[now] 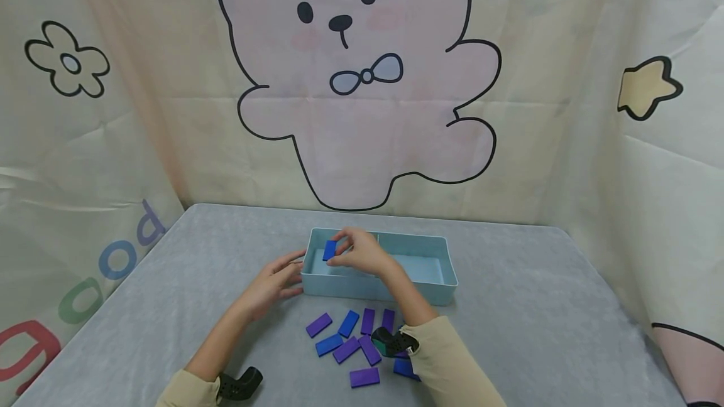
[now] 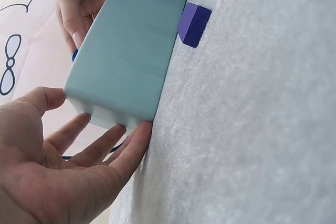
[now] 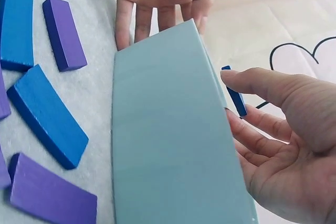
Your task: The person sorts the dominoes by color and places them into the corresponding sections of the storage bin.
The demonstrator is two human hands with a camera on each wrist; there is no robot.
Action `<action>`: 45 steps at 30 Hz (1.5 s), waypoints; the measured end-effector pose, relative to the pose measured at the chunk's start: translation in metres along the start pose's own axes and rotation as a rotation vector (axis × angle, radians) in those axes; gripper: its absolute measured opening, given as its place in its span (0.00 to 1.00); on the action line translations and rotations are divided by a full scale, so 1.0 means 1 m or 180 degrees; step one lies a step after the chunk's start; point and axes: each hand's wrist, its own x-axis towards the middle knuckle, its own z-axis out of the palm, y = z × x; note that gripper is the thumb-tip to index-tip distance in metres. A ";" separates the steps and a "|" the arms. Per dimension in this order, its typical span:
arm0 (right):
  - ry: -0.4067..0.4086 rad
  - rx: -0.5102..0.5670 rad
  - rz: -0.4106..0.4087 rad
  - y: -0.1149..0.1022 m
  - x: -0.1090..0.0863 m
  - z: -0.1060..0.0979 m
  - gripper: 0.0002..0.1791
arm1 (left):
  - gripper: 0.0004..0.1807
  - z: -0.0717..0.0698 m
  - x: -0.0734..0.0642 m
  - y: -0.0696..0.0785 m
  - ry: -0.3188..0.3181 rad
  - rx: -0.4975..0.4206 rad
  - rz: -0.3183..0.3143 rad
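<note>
My right hand (image 1: 364,254) pinches a small blue block (image 1: 329,250) between thumb and fingers, over the left compartment of a light blue divided box (image 1: 351,286). From the right wrist view, the block (image 3: 235,94) is held near the box's rim, with the thumb on one side of it. My left hand (image 1: 271,287) touches the left end of the box with its fingertips. In the left wrist view the fingers of this hand (image 2: 68,166) are spread along that end wall, the thumb at the upper corner.
Several purple blocks (image 1: 364,377) and blue blocks (image 1: 329,345) lie scattered on the grey cloth-covered table (image 1: 526,319) in front of the box. The right sleeve (image 1: 452,357) and wrist strap overlap some of them. A printed curtain (image 1: 520,162) hangs behind the table.
</note>
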 end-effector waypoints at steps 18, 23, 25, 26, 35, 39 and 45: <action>-0.0053 0.0186 0.0171 0.010 0.021 0.023 0.27 | 0.32 -0.001 0.001 -0.001 -0.0035 -0.0043 0.0035; -0.0061 0.0229 0.0171 0.012 0.027 0.030 0.26 | 0.32 -0.001 0.000 -0.001 -0.0045 -0.0045 0.0024; -0.0054 0.0269 0.0191 0.013 0.029 0.033 0.26 | 0.33 -0.001 0.000 -0.001 -0.0055 -0.0048 0.0019; -0.0052 0.0285 0.0208 0.013 0.029 0.034 0.26 | 0.33 -0.001 0.000 -0.001 -0.0059 -0.0049 0.0017; 0.0004 0.0347 0.0329 0.013 0.036 0.042 0.25 | 0.33 0.000 -0.002 0.000 -0.0074 -0.0054 -0.0001; 0.0001 0.0300 0.0415 0.015 0.040 0.044 0.25 | 0.33 0.000 -0.001 -0.001 -0.0020 -0.0061 -0.0033; -0.0003 0.0113 0.0555 0.019 0.044 0.048 0.25 | 0.33 -0.001 -0.001 -0.002 -0.0015 -0.0084 -0.0038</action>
